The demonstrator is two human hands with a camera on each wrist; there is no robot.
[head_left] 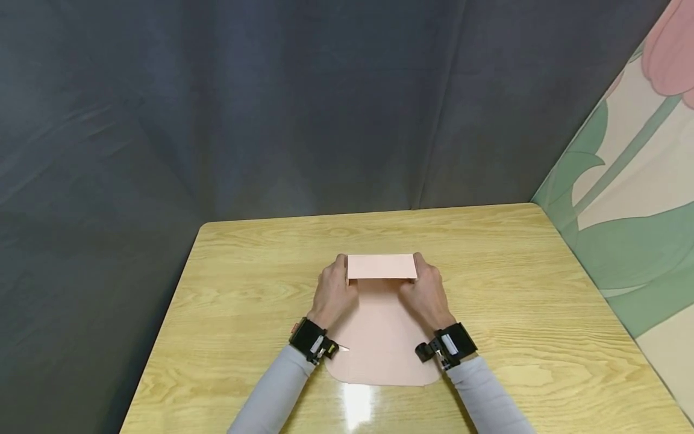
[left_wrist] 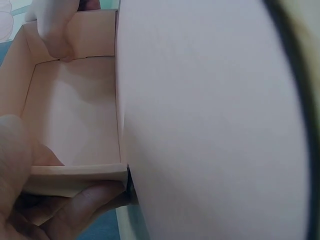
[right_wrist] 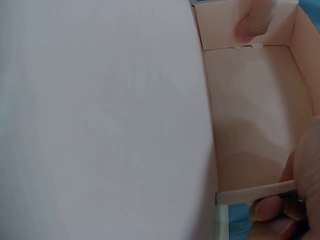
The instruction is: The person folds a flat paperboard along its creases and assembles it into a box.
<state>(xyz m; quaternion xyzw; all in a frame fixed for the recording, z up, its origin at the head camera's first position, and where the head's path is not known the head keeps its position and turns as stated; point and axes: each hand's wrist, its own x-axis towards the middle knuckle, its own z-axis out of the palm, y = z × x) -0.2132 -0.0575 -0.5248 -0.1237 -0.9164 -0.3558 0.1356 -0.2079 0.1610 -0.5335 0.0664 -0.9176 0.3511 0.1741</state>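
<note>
A pale pink cardboard box (head_left: 381, 266) is between the two hands, its long lid flap (head_left: 382, 355) stretching toward the person with rounded corners at the near end. My left hand (head_left: 334, 293) grips the box's left side wall, thumb inside and fingers curled underneath outside, as the left wrist view shows. On the opposite wall, my right hand (head_left: 428, 295) holds in the same way. Inside, the box floor (left_wrist: 75, 110) is bare, and small tabs (right_wrist: 249, 47) show in a slot at the foot of one wall. The lid (right_wrist: 100, 115) fills much of the right wrist view.
Under the hands lies a light wood-grain table (head_left: 244, 283), with a bright light reflection near its front. A dark curtain (head_left: 325, 108) hangs behind and to the left. At the right is a flower-patterned cloth (head_left: 640, 241). Each wrist wears a black camera strap.
</note>
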